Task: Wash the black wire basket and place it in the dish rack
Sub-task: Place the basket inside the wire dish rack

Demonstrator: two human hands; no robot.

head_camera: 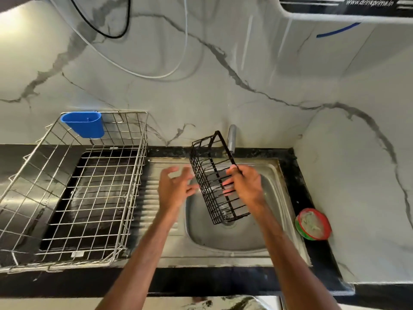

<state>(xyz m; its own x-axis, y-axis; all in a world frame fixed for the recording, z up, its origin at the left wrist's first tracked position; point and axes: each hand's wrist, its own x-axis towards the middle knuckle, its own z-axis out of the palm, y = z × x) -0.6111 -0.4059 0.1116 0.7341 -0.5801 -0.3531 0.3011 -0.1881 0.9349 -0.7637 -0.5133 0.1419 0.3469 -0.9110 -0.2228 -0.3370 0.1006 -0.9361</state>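
Right hand (244, 186) grips basket (214, 182) — over sink (277, 198)

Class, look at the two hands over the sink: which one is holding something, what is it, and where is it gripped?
The right hand holds the black wire basket by its long top rim, tilted above the sink. The left hand is open, holding nothing.

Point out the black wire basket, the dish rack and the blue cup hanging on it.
black wire basket (207, 175): head view, on its side wires near the middle.
dish rack (143, 139): head view, on its right wall's wires.
blue cup (86, 126): head view, on its front face.
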